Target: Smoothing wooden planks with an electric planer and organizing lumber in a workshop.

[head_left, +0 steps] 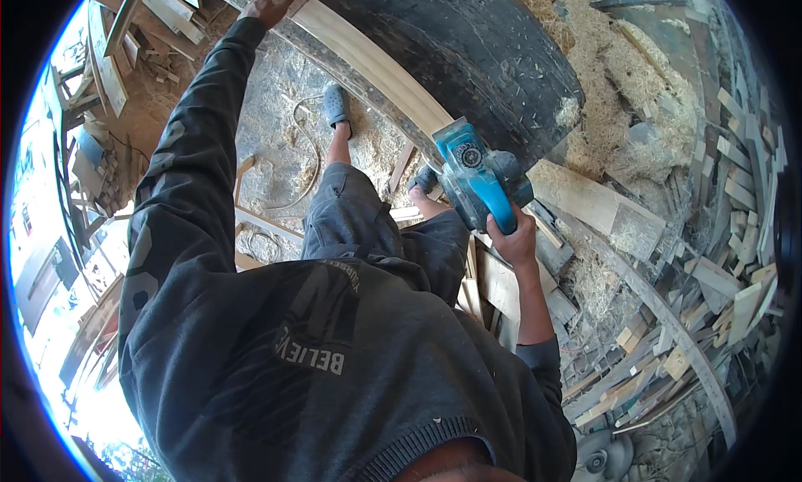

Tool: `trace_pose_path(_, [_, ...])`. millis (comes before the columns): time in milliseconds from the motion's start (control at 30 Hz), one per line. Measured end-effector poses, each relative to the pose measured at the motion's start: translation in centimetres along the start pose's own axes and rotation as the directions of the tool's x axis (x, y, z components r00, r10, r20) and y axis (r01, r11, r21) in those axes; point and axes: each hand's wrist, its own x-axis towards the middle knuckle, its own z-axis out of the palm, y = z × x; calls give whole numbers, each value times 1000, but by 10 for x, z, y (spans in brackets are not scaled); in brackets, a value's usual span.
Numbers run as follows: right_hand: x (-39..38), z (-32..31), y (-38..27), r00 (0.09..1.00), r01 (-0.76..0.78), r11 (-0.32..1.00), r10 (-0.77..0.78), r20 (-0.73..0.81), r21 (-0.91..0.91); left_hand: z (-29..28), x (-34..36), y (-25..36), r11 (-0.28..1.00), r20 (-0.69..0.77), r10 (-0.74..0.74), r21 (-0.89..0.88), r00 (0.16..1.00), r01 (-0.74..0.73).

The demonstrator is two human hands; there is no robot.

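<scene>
My right hand [515, 236] is wrapped round the blue handle of an electric hand planer [468, 160]. The planer rests on the near right end of a long pale wooden board [368, 60]. The board lies along the edge of a dark workbench [468, 56] and curves in the picture. At the far left end of the board, my left hand [269, 6] presses down with its fingers stretched out. That arm reaches far forward, and the fingertips come close to the picture's top rim. The underside of the planer is hidden.
Wood shavings [576, 81] heap up beyond the bench and on the right. Stacked offcuts [735, 223] crowd the far right, and more planks [109, 56] lean at the left. A cable [313, 160] curls over the floor near my sandalled foot [337, 110].
</scene>
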Motion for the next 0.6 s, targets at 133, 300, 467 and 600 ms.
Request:
trace_pose_path(133, [14,10,-12,999,-6,1000,6,33,-9,-26,-4,-5,999,7,42,-5,999,-42])
trace_pose_path(300, [26,19,-18,997,-74,997,73,30,-1,-34,-11,74,990,169,-131,-21,977,137])
trace_pose_path(467, [59,41,-40,999,27,999,-28,40,24,-52,-12,31,997,92,-65,44,994,61])
trace_pose_path(600, [83,54,-60,999,27,998,-29,44,48,-54,-13,56,998,135,-62,19,989,60])
